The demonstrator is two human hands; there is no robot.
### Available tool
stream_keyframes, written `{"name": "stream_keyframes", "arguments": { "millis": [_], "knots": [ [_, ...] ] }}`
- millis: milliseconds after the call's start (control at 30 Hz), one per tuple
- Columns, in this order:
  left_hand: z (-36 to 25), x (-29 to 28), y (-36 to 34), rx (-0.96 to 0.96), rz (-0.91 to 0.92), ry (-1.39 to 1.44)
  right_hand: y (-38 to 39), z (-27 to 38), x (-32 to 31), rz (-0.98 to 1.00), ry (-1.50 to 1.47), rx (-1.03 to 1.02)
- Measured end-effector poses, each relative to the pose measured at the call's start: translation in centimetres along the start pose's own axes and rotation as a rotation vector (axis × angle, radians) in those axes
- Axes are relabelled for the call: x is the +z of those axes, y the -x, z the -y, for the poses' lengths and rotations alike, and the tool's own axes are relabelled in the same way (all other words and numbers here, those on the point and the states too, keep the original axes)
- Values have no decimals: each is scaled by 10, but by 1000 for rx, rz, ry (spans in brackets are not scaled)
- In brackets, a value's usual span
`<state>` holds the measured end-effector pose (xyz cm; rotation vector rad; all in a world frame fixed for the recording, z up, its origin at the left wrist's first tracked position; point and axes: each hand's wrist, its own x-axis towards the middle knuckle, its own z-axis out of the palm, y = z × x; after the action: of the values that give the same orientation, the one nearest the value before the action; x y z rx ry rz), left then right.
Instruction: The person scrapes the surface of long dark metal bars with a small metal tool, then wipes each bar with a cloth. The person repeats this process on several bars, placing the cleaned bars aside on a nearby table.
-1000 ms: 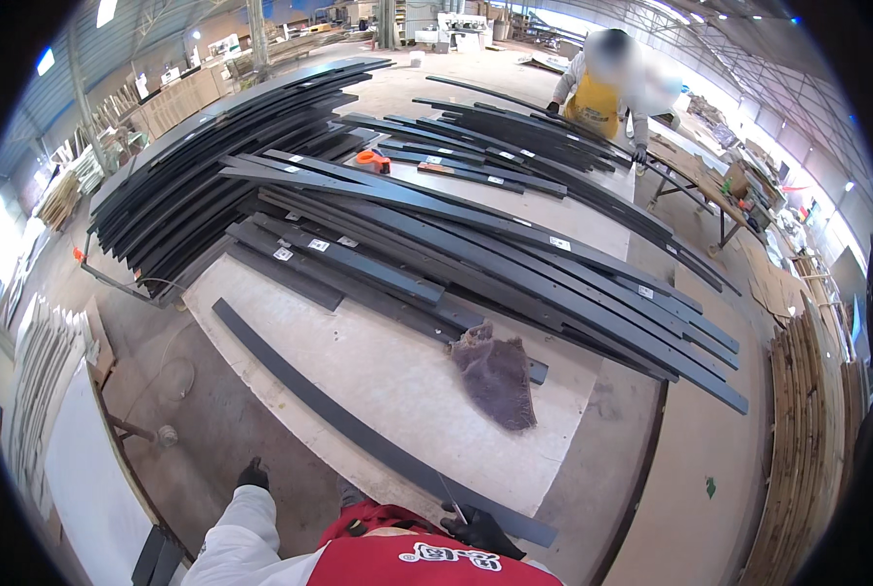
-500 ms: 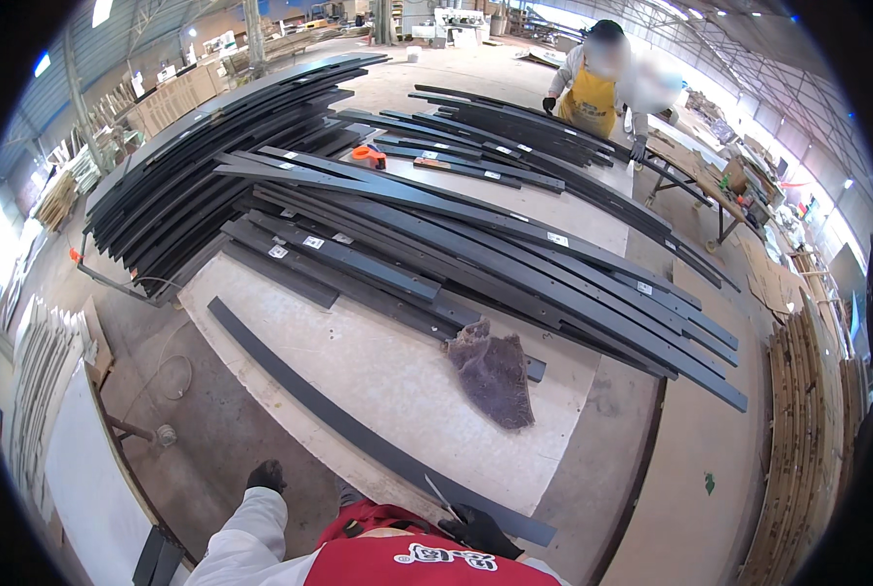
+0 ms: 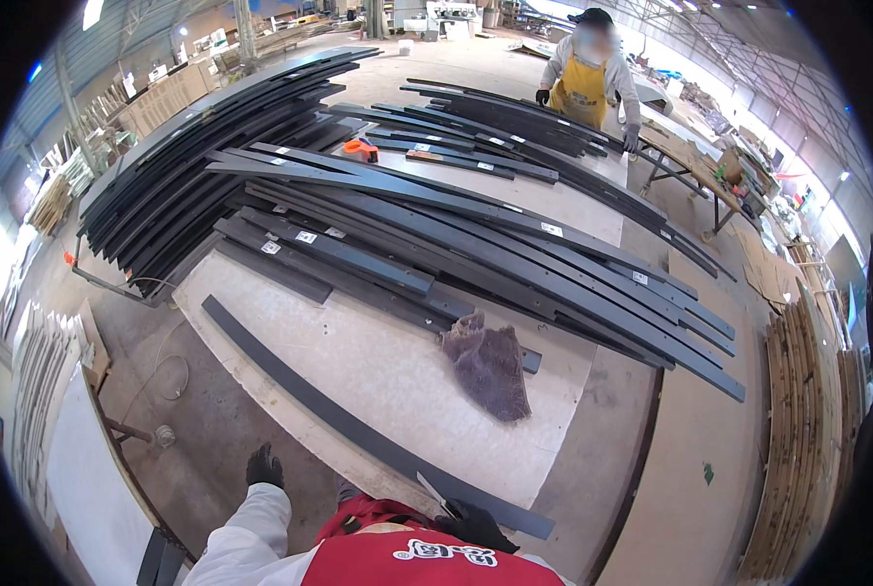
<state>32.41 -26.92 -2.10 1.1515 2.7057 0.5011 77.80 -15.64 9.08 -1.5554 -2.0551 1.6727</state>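
My left hand (image 3: pixel 265 467), in a black glove, hangs beside the near edge of the work table with its fingers loosely apart and nothing in them. Lower right, my black-gloved right hand (image 3: pixel 477 528) is closed around a slim knife (image 3: pixel 438 495), whose pale blade points up and left over the near end of a long dark strip (image 3: pixel 309 394). This strip lies along the table's near edge. A ragged, dark purple-brown cloth (image 3: pixel 488 369) rests further in, partly over the end of a dark bar.
Many dark strips (image 3: pixel 475 239) lie across the pale table top (image 3: pixel 378 342), some with white labels. A tall stack (image 3: pixel 212 146) stands back left. An orange-handled tool (image 3: pixel 361 148) lies among strips. A person (image 3: pixel 585 73) in a yellow apron stands across. Brown boards (image 3: pixel 793 439) stand right.
My left hand has risen slightly and its fingers have loosened from a more curled shape. The right hand still holds the knife, shifted a little left. The other person has straightened up somewhat.
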Motion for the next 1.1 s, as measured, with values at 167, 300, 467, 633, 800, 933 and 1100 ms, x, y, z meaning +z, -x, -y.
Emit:
{"name": "stream_keyframes", "arguments": {
  "millis": [167, 300, 467, 633, 800, 933, 1100],
  "knots": [
    [10, 10, -2, -21, -33, 56, -2, -8, 2, -75, 54, -59],
    [-16, 14, -5, -260, 23, 589, -7, -13, -1, -154, 258, -70],
    [-103, -32, -8, 241, 136, 299, 3, 21, -12, -265, 229, -68],
    [-147, -21, -15, 756, 91, 4, -10, -5, -2, -229, 396, -163],
    [-165, -11, -21, 912, 305, -317, -10, -18, 0, -265, 363, -93],
    [-175, -5, -24, 931, 328, -296, -14, -22, -1, -295, 418, -77],
    [-174, 11, -25, 919, 293, -272, -17, -21, -2, -308, 425, -94]
  ]
}}
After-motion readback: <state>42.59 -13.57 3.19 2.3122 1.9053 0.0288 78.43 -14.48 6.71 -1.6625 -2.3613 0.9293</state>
